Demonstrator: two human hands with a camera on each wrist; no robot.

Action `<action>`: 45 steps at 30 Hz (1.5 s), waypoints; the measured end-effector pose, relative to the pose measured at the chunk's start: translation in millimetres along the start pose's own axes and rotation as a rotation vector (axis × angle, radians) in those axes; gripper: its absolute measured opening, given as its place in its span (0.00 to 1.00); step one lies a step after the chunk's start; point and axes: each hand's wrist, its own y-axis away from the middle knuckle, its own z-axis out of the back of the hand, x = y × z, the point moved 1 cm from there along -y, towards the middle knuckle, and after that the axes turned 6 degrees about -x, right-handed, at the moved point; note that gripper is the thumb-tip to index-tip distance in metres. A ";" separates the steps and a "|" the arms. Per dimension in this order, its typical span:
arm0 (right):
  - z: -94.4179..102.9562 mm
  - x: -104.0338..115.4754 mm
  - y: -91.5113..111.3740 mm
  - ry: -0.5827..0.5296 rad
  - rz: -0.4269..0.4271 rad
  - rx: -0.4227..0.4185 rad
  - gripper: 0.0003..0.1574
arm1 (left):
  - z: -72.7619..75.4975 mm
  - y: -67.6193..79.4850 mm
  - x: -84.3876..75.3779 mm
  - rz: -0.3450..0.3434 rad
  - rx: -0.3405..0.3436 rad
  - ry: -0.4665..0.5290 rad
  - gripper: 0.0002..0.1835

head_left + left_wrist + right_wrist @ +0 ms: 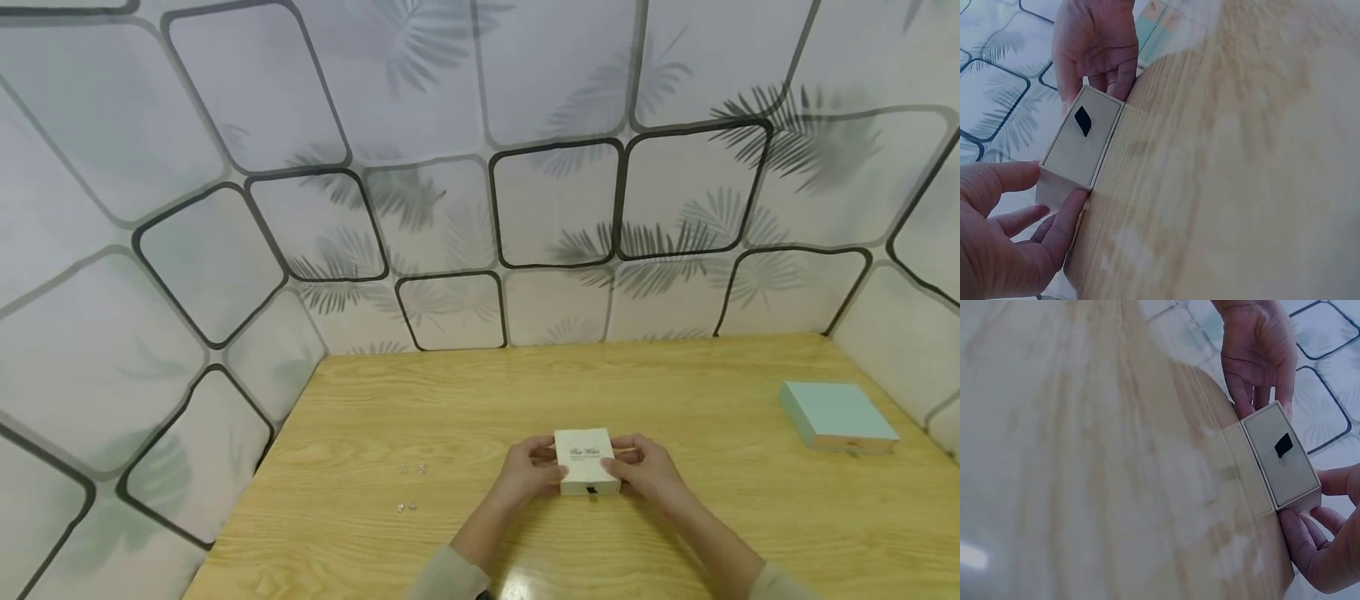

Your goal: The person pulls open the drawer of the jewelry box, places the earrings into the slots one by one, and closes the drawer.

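A small white drawer-style box [583, 468] with dark lettering on its lid sits on the wooden table, between both hands. Its front carries a black pull tab, plain in the left wrist view on the box front [1099, 147] and in the right wrist view on the same box front [1272, 456]. My left hand [527, 471] grips the box's left side, thumb at the near top edge and fingers along the side. On the opposite side my right hand [651, 471] holds it the same way. The drawer looks closed; what is inside is hidden.
Several tiny shiny pieces, perhaps earrings, lie in two pairs left of the hands, one pair [412, 469] farther back and another [406, 507] nearer. A pale teal box [838, 414] rests at the table's right. Patterned cloth [555, 208] rises behind the wooden table [465, 392].
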 end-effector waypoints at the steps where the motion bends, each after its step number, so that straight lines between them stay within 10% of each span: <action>1: -1.6 -0.6 -0.5 0.003 -0.004 -0.003 0.28 | 1.2 -0.1 0.9 0.000 0.007 -0.003 0.30; 45: -22.0 -2.4 6.1 0.040 0.011 -0.009 0.28 | 24.9 7.8 10.0 -0.020 0.014 -0.006 0.31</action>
